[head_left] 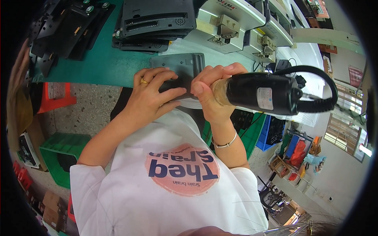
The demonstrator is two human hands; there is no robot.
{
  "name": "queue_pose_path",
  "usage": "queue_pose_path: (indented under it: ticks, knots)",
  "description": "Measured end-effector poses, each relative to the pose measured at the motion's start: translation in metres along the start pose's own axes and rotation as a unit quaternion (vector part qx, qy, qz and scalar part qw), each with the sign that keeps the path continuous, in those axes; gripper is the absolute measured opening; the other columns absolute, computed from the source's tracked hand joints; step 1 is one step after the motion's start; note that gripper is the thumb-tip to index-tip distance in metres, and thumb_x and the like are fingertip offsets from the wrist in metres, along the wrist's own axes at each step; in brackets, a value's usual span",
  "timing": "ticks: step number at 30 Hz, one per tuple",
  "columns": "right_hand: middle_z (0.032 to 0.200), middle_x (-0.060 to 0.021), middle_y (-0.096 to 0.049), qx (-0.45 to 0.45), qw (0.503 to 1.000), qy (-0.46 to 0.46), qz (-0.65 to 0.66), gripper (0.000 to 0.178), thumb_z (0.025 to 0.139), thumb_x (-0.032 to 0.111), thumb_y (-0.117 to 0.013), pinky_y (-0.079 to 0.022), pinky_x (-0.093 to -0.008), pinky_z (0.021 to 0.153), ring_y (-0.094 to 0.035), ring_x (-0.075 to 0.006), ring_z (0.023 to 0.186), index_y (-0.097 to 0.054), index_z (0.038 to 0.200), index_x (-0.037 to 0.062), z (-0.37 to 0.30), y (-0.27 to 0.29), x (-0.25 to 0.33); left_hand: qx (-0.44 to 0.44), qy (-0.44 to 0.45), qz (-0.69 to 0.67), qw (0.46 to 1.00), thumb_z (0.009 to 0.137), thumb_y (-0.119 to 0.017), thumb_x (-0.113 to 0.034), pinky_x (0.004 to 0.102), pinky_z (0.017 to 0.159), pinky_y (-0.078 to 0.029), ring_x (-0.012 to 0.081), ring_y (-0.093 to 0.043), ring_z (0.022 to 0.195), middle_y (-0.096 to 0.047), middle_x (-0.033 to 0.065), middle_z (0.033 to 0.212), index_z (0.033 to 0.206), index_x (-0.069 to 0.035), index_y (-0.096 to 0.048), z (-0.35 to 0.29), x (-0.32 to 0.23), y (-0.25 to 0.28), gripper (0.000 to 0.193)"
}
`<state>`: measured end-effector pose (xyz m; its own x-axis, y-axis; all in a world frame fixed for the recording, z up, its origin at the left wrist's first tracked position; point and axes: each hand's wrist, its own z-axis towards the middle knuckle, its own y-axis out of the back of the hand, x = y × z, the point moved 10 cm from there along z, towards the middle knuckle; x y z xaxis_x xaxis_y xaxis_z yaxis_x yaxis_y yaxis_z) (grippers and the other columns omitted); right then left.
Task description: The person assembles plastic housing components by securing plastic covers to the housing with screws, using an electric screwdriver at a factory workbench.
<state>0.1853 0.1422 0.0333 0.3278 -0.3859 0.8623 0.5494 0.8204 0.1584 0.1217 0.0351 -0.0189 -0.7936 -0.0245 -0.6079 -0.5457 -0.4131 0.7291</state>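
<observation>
My right hand [214, 92] is wrapped round the taped, tan front end of a black electric screwdriver [256, 92]. Its body points off to the right, and its tip is hidden behind my fingers. My left hand [155, 90], with a ring on one finger, rests with fingers apart on a dark grey plastic panel [175, 61]. This panel lies at the bench edge in front of me, partly covered by both hands. The thumb and index finger of my left hand come close to my right fingertips.
Black plastic housings [157, 23] are stacked on the green bench mat [98, 67], with more black panels [71, 29] at far left. White machines [232, 27] line the back right. A thick black cable [330, 84] loops from the screwdriver. A green crate [63, 157] stands on the floor.
</observation>
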Motion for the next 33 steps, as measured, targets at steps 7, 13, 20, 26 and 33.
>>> queue_pose_path:
  ticks: [7, 13, 20, 26, 33]
  knots:
    - [0.069, -0.0056, -0.054, -0.088, 0.991, -0.049, 0.085, 0.071, 0.082, -0.002, -0.073, -0.048, -0.0299, 0.055, -0.053, -0.0184, 0.058, -0.029, 0.137, 0.0091, -0.001, 0.008, -0.013, -0.031, 0.016, 0.006, 0.999, 0.076, -0.074, -0.024, 0.0450, 0.099, -0.031, 0.0236, -0.049, 0.119, -0.057, 0.0023, 0.117, 0.093, -0.020, -0.070, 0.003, 0.005, -0.004, 0.018]
    - [0.070, -0.0053, -0.056, -0.039, 0.998, -0.023, -0.030, 0.047, 0.082, -0.004, -0.071, -0.048, -0.0307, 0.059, -0.055, -0.0165, 0.059, -0.038, 0.113, 0.0063, -0.002, -0.007, 0.005, -0.043, -0.006, 0.012, 0.999, 0.075, -0.075, -0.024, 0.0457, 0.100, -0.031, 0.0241, -0.049, 0.120, -0.057, 0.0028, 0.117, 0.093, -0.019, -0.069, 0.007, -0.003, 0.003, 0.019]
    - [0.071, -0.0055, -0.055, -0.138, 0.972, -0.032, 0.190, 0.056, 0.081, -0.006, -0.068, -0.045, -0.0281, 0.060, -0.053, -0.0153, 0.062, -0.035, 0.126, 0.0030, -0.006, 0.029, -0.005, 0.013, -0.008, 0.016, 1.000, 0.073, -0.077, -0.024, 0.0495, 0.104, -0.028, 0.0275, -0.050, 0.122, -0.056, 0.0058, 0.121, 0.101, -0.017, -0.067, 0.002, -0.008, -0.002, 0.030]
    - [0.069, -0.0042, -0.050, -0.388, 0.906, 0.156, 0.059, 0.064, 0.086, -0.002, -0.063, -0.051, -0.0312, 0.053, -0.051, -0.0139, 0.055, -0.026, 0.136, 0.0107, 0.013, 0.174, 0.052, 0.034, -0.021, 0.004, 0.999, 0.071, -0.079, -0.023, 0.0499, 0.106, -0.027, 0.0277, -0.050, 0.125, -0.057, 0.0063, 0.123, 0.101, -0.017, -0.067, 0.010, -0.017, -0.014, 0.032]
    - [0.073, -0.0072, -0.059, -0.405, 0.903, 0.145, 0.028, 0.065, 0.084, -0.008, -0.063, -0.054, -0.0318, 0.059, -0.058, -0.0146, 0.059, -0.029, 0.137, 0.0076, 0.036, 0.216, 0.028, 0.035, -0.007, 0.015, 0.999, 0.072, -0.079, -0.025, 0.0497, 0.106, -0.026, 0.0237, -0.050, 0.124, -0.056, 0.0027, 0.122, 0.100, -0.018, -0.067, 0.018, -0.017, -0.018, 0.031]
